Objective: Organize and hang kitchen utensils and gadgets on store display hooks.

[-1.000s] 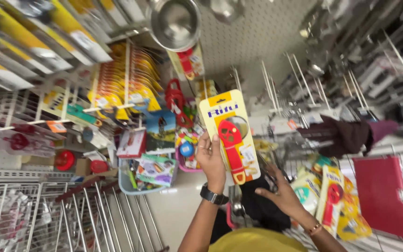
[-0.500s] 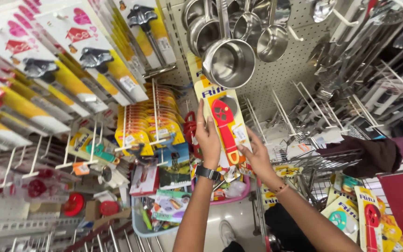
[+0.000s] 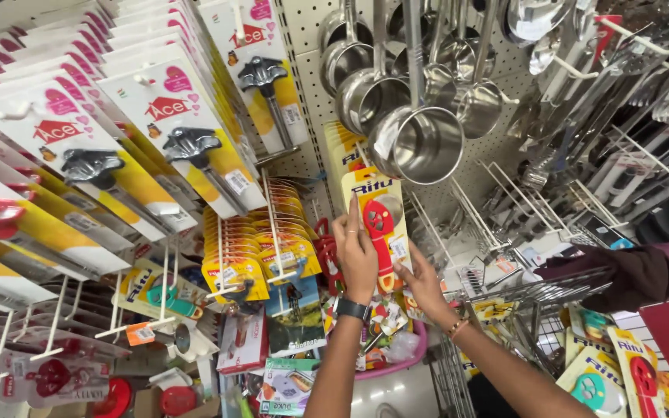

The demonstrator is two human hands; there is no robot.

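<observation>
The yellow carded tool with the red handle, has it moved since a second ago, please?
Yes. The yellow carded tool has gone up towards the hanging steel pots, held in both hands.

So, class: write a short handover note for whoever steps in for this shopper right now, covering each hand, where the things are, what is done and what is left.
Left hand: raised, holding the yellow carded tool with the red handle by its left edge.
Right hand: holds the same card at its lower right corner.
The card is up against the pegboard, just under the hanging steel pots, beside the pegs of yellow packets.
Done: card lifted to the display.
Left: it is not seen hanging on a peg; both hands are on it.
</observation>
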